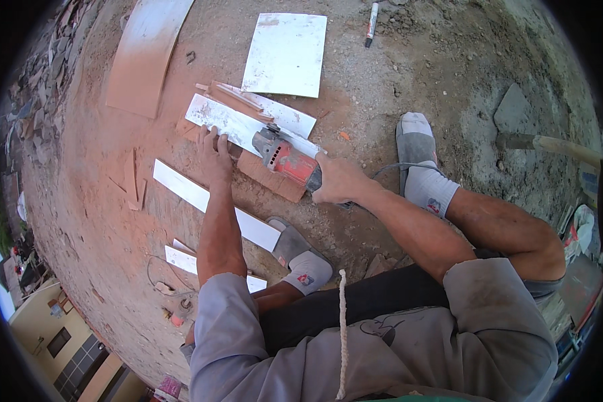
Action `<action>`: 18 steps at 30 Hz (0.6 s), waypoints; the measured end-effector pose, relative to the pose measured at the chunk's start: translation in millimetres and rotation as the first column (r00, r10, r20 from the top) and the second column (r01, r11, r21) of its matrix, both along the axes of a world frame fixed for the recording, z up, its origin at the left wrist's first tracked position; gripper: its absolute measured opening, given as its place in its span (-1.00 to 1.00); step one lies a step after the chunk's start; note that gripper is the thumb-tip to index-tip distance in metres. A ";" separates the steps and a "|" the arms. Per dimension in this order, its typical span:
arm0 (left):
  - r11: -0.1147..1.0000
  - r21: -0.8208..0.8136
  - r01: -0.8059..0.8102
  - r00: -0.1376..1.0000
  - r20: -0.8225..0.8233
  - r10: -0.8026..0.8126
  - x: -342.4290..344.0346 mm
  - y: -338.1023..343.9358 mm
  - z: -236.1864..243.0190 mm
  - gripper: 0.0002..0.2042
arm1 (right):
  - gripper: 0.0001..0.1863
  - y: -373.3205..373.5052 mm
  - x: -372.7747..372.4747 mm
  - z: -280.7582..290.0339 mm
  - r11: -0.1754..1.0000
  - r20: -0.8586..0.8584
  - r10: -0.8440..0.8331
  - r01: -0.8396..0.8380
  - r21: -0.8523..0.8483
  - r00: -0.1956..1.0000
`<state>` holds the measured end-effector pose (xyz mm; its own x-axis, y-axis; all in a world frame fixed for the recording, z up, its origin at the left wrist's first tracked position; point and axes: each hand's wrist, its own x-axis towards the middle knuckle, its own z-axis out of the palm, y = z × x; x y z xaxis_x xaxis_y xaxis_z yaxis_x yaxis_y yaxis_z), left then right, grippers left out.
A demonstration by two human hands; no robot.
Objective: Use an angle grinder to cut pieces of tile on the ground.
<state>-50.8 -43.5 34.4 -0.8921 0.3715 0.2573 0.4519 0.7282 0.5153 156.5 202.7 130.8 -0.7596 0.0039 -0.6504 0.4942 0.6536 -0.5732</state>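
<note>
My right hand (338, 179) is closed around the rear of a red and grey angle grinder (293, 163), its head tilted down onto a white tile (229, 122). The grinder's disc is hidden from me. On the left part of that tile, my left hand (214, 153) grips its near edge with the fingers bent over the top. Under the tile lies a reddish-brown block (269, 175). Just beyond it, another white tile piece (289, 116) sticks out, with thin reddish offcuts (238, 100) lying over it.
A white tile strip (181, 185) lies near my left forearm, with shorter pieces (181, 259) nearer me. Farther off are a square white tile (285, 55), a large dusty tile (141, 67) and a marker (372, 25). The grinder's cord (398, 166) crosses my right foot; a wooden-handled shovel (549, 144) lies right.
</note>
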 end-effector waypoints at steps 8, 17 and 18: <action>1.000 0.005 0.027 0.999 -0.017 -0.027 -1.6 -0.7 1.6 -0.70 | -0.26 -2.1 1.5 -0.2 1.000 -0.037 -0.010 0.011 0.003 0.999; 1.000 0.001 -0.005 0.999 0.035 0.005 0.6 1.3 7.6 -0.69 | -0.26 0.1 16.5 -6.1 1.000 -0.047 -0.016 0.017 0.019 0.999; 1.000 0.006 -0.009 0.999 0.047 0.009 0.8 1.4 7.8 -0.69 | -0.26 0.5 17.2 -5.8 1.000 -0.048 -0.016 0.017 0.021 0.999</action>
